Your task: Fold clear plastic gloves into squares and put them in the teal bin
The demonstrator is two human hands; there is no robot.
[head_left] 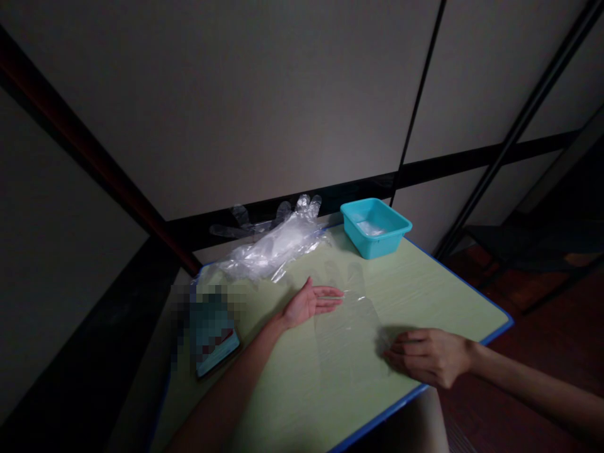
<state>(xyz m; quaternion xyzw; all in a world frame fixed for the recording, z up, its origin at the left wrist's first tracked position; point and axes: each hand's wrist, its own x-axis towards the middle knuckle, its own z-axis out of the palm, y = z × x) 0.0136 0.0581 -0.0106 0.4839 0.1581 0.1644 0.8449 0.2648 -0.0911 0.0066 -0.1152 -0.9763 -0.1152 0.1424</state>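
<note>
A clear disposable plastic glove [346,340] lies flat on the pale green table, its fingers pointing toward the back. My left hand [309,303] is open over its left side, palm turned partly up and fingers stretched to the right, with the fingertips over the glove. At the glove's lower right edge, my right hand [427,355] has its fingers bent and closed on the film; the fingertips are partly in shadow. A crumpled pile of the same clear gloves [278,245] lies along the back edge, some of their fingers sticking up past it.
A turquoise plastic basin [377,242] stands at the back right, with something clear inside. On the left lies a dark, partly blurred flat object [214,340] like a box or booklet. The table [425,289] has a blue edge and stands against pale panels [283,107].
</note>
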